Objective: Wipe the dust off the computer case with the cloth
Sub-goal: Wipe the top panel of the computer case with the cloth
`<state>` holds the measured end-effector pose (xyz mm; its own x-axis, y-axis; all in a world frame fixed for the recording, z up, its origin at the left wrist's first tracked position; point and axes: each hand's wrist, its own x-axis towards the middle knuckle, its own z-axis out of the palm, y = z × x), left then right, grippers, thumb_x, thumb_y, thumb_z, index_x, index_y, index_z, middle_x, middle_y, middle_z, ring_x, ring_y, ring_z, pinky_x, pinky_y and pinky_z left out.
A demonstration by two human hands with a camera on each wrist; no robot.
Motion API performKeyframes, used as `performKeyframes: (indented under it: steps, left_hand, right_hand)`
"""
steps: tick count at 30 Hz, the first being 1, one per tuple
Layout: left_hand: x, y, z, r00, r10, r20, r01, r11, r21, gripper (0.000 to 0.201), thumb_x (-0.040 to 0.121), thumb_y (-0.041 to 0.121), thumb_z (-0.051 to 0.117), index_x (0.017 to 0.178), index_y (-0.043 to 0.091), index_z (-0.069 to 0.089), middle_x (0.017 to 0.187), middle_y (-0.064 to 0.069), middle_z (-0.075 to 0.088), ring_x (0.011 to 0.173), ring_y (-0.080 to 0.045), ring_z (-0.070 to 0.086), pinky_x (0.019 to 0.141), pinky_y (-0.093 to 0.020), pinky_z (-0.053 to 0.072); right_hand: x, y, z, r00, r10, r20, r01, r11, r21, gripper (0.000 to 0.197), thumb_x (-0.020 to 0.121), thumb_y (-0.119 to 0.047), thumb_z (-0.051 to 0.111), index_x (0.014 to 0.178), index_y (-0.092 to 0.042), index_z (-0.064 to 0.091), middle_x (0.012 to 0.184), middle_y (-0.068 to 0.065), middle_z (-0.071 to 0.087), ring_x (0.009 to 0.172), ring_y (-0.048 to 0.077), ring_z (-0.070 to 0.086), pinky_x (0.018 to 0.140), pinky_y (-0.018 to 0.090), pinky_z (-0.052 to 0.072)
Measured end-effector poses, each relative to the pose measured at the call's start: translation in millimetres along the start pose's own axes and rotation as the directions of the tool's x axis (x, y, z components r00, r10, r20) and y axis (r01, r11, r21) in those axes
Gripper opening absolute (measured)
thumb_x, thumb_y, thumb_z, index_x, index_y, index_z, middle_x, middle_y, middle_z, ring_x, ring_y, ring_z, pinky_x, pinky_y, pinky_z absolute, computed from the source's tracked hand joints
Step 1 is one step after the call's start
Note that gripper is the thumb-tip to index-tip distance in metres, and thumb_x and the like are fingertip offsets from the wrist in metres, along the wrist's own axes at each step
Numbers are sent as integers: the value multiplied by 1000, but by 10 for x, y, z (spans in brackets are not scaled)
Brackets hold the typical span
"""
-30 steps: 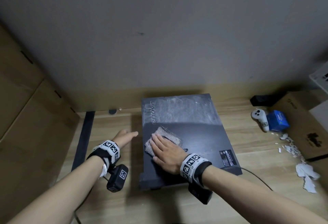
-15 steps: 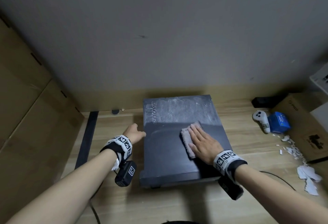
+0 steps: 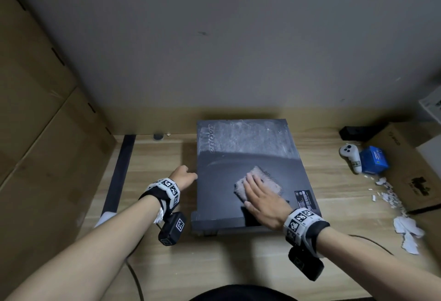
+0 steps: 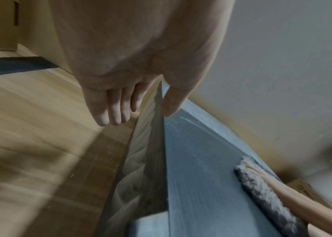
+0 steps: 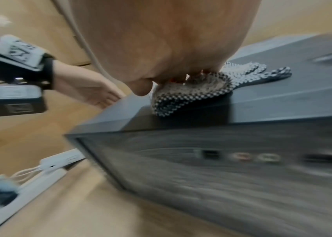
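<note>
Computer case — black, flat on its broad side on the wooden floor, long axis running from the near edge away toward the wall; front panel with its ports facing the near side, as seen from the right wrist. Far band of the top panel grey with dust, near part dark and clean.

Cloth — bunched, lying on the clean part of the top panel, right of centre, pressed flat under the straight fingers of the right hand; fingers pointing away toward the wall, cloth edges showing beyond the fingertips and to the left of the hand.

Left hand at the left edge of the case: fingers straight down along the side wall, thumb over the top edge, nothing gripped.

Off to the right on the floor, well apart from the case: white controller just beside a blue box, cardboard box, scattered white paper scraps.
</note>
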<state>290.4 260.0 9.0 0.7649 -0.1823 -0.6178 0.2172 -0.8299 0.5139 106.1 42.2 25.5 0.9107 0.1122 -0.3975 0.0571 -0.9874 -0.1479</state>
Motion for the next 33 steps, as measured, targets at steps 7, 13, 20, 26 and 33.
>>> performKeyframes:
  steps: [7, 13, 20, 26, 33]
  left_hand:
    - [-55, -217, -96, 999, 16, -34, -18, 998, -63, 42, 87, 24, 60, 123, 2, 59, 119, -14, 63, 111, -29, 58, 90, -32, 43]
    - [-89, -150, -269, 989, 106, -101, -110, 993, -35, 28, 80, 30, 58, 106, 18, 61, 112, -8, 61, 103, -24, 58, 98, -40, 45]
    - [-303, 197, -332, 931, 359, -71, -331, 909, 253, 53, 94, 24, 46, 145, 13, 38, 149, -5, 40, 133, -24, 42, 107, -34, 35]
    - [-347, 384, -104, 874, 478, 94, -471, 782, 407, 54, 95, 23, 44, 147, 8, 35, 155, -5, 31, 140, -21, 35, 113, -30, 28]
    - [-350, 522, 142, 814, 519, 262, -567, 613, 550, 58, 97, 24, 41, 152, 13, 24, 162, -2, 12, 147, -19, 18, 118, -34, 23]
  right_hand:
    - [788, -615, -94, 980, -190, 52, 193, 980, -57, 67, 105, -43, 23, 157, -7, 0, 165, 11, -10, 152, 24, -14, 125, 40, 0]
    - [1197, -632, -336, 991, -132, -18, 127, 978, -165, 66, 105, -43, 19, 157, -3, 6, 165, 16, -1, 153, 27, -6, 122, 34, -9]
    - [1051, -77, -356, 1000, -4, -1, 3, 996, -89, 68, 105, -46, 20, 157, -9, -5, 165, 8, -12, 151, 20, -15, 117, 31, -13]
    - [589, 750, -177, 971, 240, 0, -240, 971, 15, 69, 104, -48, 14, 157, -9, -8, 165, 6, -15, 150, 19, -19, 123, 35, -7]
    - [58, 1183, 23, 899, 437, 10, -437, 897, 61, 69, 105, -45, 13, 155, -3, -8, 164, 14, -15, 151, 25, -17, 123, 35, -7]
